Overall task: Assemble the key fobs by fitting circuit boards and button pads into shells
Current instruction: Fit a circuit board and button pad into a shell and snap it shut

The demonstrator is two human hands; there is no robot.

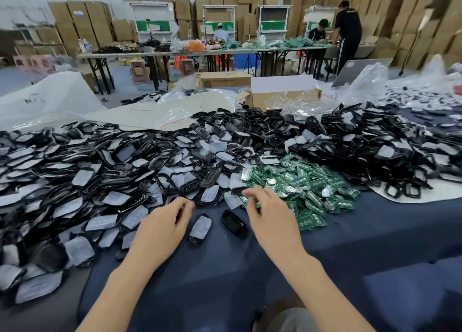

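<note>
Blue tablecloth [225, 269] shows between shells [100, 181], circuit boards [312, 181]; left hand [160, 229], right hand [272, 219] curled, grip unclear.

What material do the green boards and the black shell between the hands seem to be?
Green boards: likely rigid laminate, glossy green coat with silvery metal domes. Black shell: probably moulded plastic, glossy, since light reflects off it.

Glossy black plastic shells [233, 222]; green circuit boards [310, 189]; matt navy tablecloth [375, 231].
</note>
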